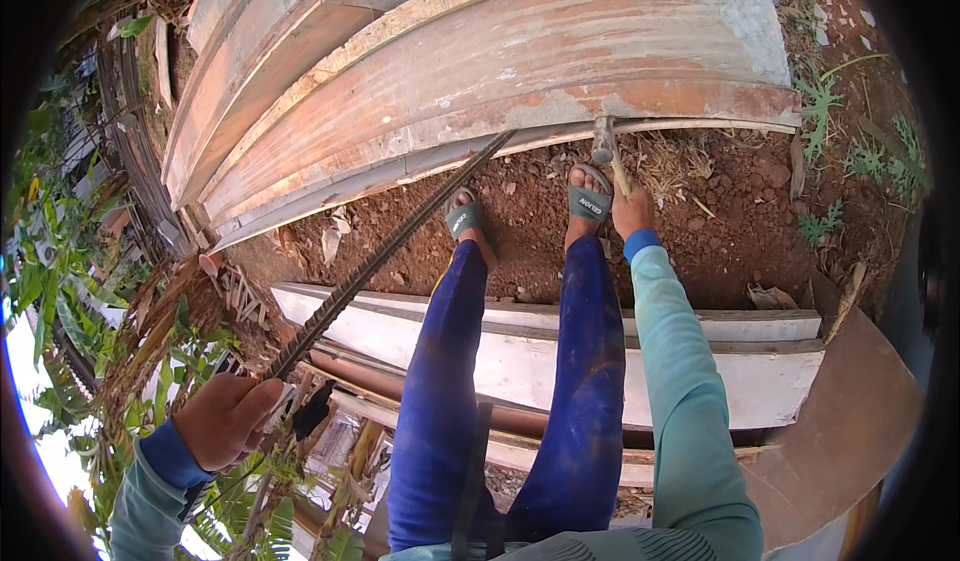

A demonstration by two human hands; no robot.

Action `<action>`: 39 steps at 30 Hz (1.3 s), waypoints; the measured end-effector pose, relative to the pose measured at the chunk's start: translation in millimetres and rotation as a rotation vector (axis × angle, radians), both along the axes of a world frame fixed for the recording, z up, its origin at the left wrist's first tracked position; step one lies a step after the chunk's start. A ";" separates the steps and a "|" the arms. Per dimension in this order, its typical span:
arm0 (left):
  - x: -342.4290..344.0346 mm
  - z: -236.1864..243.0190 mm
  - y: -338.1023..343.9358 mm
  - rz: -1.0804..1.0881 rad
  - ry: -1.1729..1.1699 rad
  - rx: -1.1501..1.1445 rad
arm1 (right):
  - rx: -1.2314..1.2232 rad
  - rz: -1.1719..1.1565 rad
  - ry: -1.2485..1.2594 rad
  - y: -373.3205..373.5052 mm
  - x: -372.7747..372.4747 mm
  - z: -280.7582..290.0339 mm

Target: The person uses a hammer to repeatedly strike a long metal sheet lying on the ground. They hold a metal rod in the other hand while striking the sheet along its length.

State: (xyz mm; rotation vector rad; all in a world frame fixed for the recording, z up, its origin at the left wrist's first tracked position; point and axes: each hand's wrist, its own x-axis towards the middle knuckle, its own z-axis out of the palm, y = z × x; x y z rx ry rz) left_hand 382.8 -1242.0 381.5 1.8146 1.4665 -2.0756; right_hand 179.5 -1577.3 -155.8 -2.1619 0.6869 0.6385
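Observation:
My left hand [225,421] grips a long ribbed steel bar [370,261] at lower left. The bar slants up to the right, its far tip at the lower edge of a large weathered curved wooden panel [480,61]. Dark material and something pale, too small to make out, are by that hand. My right hand [632,211], right of my feet, is closed round the wooden handle of a hammer [606,146]. The hammer's metal head is at the panel's thin bottom strip, right of the bar's tip; whether it touches cannot be told.
My sandalled feet [588,199] stand on red soil [700,231] with dry straw. White-painted boards [720,381] lie behind my legs, and a brown sheet [850,421] is at lower right. Banana plants [60,291] and dark planks [135,111] line the left side. Weeds [820,101] grow at right.

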 end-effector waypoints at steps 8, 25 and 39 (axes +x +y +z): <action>16.1 -14.9 -9.8 -0.107 -0.105 -0.284 | -0.010 -0.039 0.096 4.8 6.1 9.8; -100.5 -73.3 -11.0 -0.182 -0.362 -0.316 | 0.054 -0.478 -0.146 69.9 15.2 -5.9; -149.8 -69.3 10.4 -0.407 -0.545 -0.466 | -0.002 -0.276 0.130 33.4 11.1 73.1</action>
